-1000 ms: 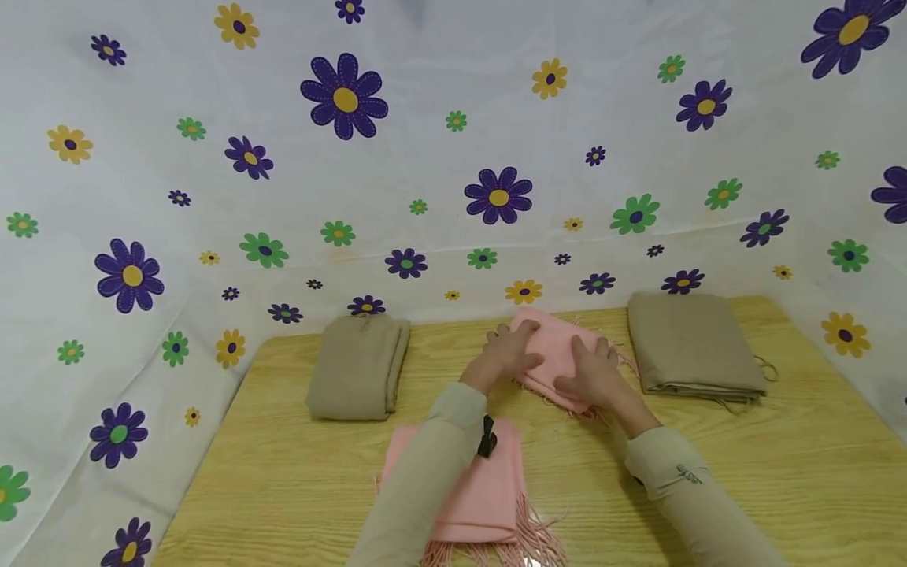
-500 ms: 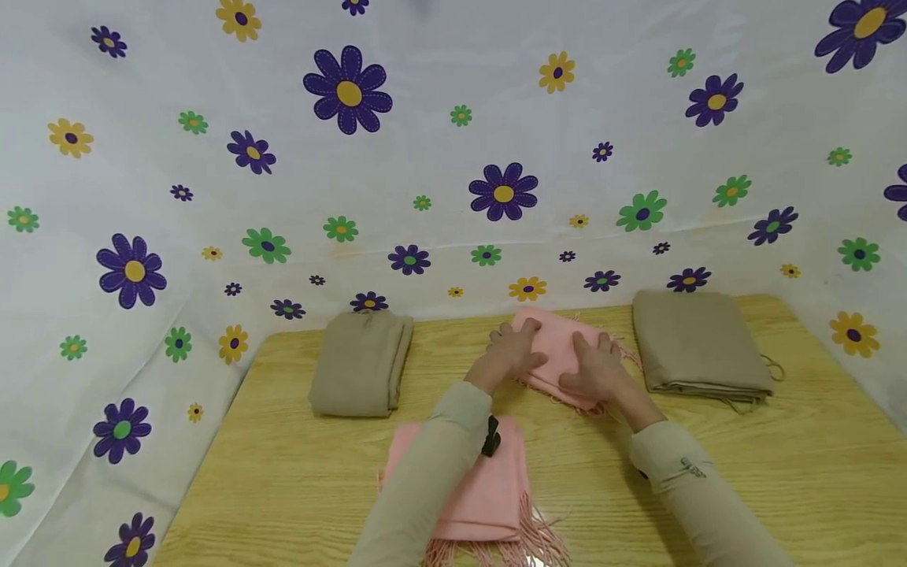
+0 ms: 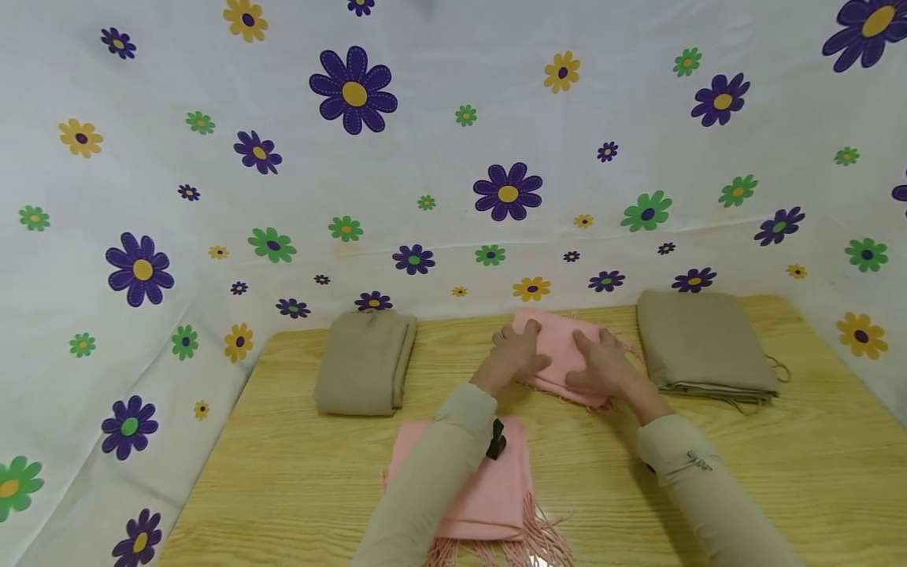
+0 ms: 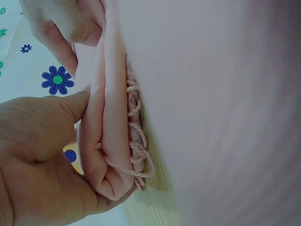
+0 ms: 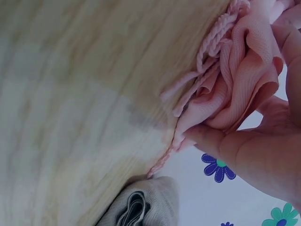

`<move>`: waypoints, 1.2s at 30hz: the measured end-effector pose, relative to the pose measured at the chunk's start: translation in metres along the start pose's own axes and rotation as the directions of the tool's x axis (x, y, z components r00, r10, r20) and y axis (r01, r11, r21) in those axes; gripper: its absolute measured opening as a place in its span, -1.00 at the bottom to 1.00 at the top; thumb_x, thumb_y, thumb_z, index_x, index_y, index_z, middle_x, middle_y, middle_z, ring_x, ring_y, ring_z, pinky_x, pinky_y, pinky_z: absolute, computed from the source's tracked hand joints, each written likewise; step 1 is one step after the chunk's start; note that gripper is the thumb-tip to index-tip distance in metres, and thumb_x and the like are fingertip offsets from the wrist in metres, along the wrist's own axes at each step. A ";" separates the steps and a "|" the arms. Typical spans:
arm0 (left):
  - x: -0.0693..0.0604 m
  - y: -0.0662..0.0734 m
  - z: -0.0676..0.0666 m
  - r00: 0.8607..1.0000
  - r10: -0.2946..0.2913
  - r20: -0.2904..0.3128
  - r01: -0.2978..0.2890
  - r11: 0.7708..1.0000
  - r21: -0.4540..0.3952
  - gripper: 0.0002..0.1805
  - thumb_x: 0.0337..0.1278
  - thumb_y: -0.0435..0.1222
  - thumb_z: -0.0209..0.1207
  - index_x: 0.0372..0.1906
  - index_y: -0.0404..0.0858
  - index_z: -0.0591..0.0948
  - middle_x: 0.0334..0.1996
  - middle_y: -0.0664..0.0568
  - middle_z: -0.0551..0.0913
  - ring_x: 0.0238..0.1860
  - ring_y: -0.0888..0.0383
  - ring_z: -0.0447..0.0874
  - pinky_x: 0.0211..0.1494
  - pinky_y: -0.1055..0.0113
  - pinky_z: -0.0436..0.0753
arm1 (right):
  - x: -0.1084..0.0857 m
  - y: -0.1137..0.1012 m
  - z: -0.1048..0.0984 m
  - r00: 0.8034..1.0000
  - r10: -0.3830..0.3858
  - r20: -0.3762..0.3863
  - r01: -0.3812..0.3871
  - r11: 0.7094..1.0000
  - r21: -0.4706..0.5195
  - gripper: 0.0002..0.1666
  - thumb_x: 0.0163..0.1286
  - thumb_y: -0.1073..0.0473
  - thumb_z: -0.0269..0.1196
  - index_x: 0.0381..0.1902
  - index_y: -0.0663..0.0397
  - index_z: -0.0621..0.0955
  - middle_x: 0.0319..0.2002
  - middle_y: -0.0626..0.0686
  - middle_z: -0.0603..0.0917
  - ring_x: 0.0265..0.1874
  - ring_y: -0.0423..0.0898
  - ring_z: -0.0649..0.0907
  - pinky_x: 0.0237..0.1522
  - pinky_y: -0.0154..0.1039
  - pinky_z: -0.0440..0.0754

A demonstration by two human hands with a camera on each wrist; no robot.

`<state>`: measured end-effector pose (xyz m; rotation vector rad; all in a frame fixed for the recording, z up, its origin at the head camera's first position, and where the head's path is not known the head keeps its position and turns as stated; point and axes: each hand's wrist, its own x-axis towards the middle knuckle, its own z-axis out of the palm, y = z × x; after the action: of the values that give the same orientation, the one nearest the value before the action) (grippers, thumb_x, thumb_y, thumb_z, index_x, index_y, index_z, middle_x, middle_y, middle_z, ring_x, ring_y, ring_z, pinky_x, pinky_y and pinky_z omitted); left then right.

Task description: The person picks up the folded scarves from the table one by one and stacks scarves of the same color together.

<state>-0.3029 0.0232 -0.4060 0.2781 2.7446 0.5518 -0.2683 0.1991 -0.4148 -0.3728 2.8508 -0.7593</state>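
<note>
A folded pink scarf point(image 3: 556, 345) with fringe lies at the back of the table. My left hand point(image 3: 513, 356) grips its left side, and my right hand point(image 3: 605, 368) grips its right side. In the left wrist view, the left hand point(image 4: 42, 160) has its thumb against the folded layers point(image 4: 114, 108) and fingers round the edge. Fingers of the right hand point(image 5: 261, 150) hold bunched pink fabric point(image 5: 244, 70) in the right wrist view. A second folded pink scarf point(image 3: 489, 500) lies nearer, partly hidden by the left sleeve, with a small black object point(image 3: 497, 439) at the sleeve.
One folded beige cloth point(image 3: 361, 366) lies at the back left of the wooden table point(image 3: 283, 488). Another beige cloth point(image 3: 705, 342), with a loose cord, lies at the back right. Behind them hangs a white flower-print sheet point(image 3: 425, 157).
The head view has shifted slightly, moving the whole scene a little to the right in the picture. Both hands stay on the far pink scarf, with little visible movement.
</note>
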 end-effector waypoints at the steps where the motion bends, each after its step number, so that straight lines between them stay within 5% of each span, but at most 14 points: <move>1: 0.000 0.001 0.000 1.000 -0.005 -0.001 0.005 1.000 -0.002 -0.34 0.42 -0.02 0.10 0.49 -0.01 0.16 0.34 -0.38 0.18 0.32 -0.26 0.15 0.17 -0.03 0.44 | 0.000 0.002 -0.001 1.000 -0.010 -0.004 0.010 1.000 -0.002 0.02 0.15 0.08 0.26 0.48 0.41 0.17 0.38 0.68 0.01 0.38 0.59 0.05 0.25 0.49 0.16; 7: -0.001 0.002 -0.002 0.999 -0.027 -0.022 0.027 0.999 0.029 -0.35 0.42 0.00 0.09 0.47 -0.04 0.17 0.31 -0.40 0.22 0.26 -0.26 0.20 0.12 0.00 0.48 | 0.005 0.006 -0.003 0.997 -0.069 -0.022 0.069 0.998 0.006 -0.01 0.14 0.10 0.28 0.46 0.42 0.21 0.37 0.68 0.04 0.39 0.57 0.08 0.28 0.44 0.17; 21: 0.001 -0.004 -0.011 1.000 0.012 -0.017 -0.011 0.999 0.049 -0.31 0.32 0.03 0.20 0.41 -0.07 0.22 0.25 -0.36 0.35 0.23 -0.26 0.37 0.19 -0.04 0.48 | 0.004 0.005 0.005 0.996 -0.063 -0.066 0.064 0.998 0.016 -0.01 0.14 0.08 0.31 0.45 0.39 0.24 0.35 0.69 0.06 0.36 0.60 0.12 0.25 0.45 0.22; 36: -0.002 0.001 -0.009 1.000 -0.002 -0.012 0.002 0.999 0.053 -0.31 0.33 0.05 0.17 0.42 -0.05 0.22 0.28 -0.34 0.33 0.27 -0.24 0.35 0.18 -0.02 0.50 | 0.001 0.009 -0.001 0.997 -0.068 -0.019 0.068 0.998 -0.019 0.00 0.15 0.06 0.28 0.46 0.40 0.22 0.34 0.72 0.05 0.35 0.60 0.15 0.24 0.42 0.26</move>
<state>-0.3041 0.0211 -0.3975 0.2859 2.7743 0.4818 -0.2710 0.2064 -0.4186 -0.4694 2.8790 -0.7529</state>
